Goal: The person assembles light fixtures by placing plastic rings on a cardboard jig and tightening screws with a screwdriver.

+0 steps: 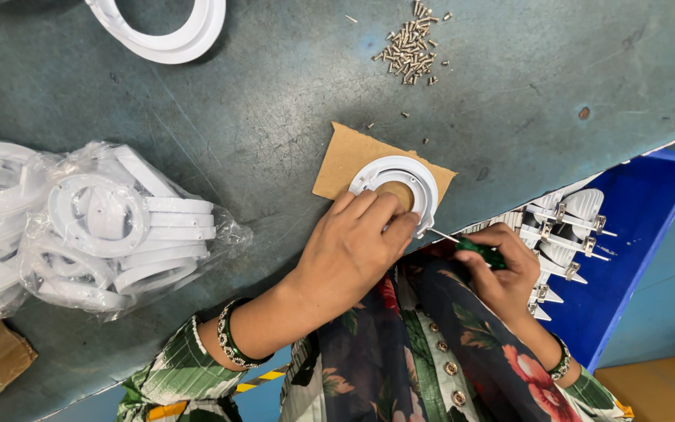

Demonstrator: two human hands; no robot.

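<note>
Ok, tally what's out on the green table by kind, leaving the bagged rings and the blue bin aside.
Loose white rings: 2, one under the left hand on the card, one at the top edge
Cardboard squares: 1
Screw piles: 1
Screwdrivers: 1, green-handled, in the right hand
Total: 5

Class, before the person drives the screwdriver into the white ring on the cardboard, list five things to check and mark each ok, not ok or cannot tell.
1. White ring lies on the cardboard square: ok.
2. Left hand presses the ring's near edge to steady it: ok.
3. Right hand grips the green-handled screwdriver: ok.
4. Screwdriver tip meets the ring's rim: ok; whether it sits in a screw head: cannot tell.
5. Spare screws in a pile on the table, away from the hands: ok.
</note>
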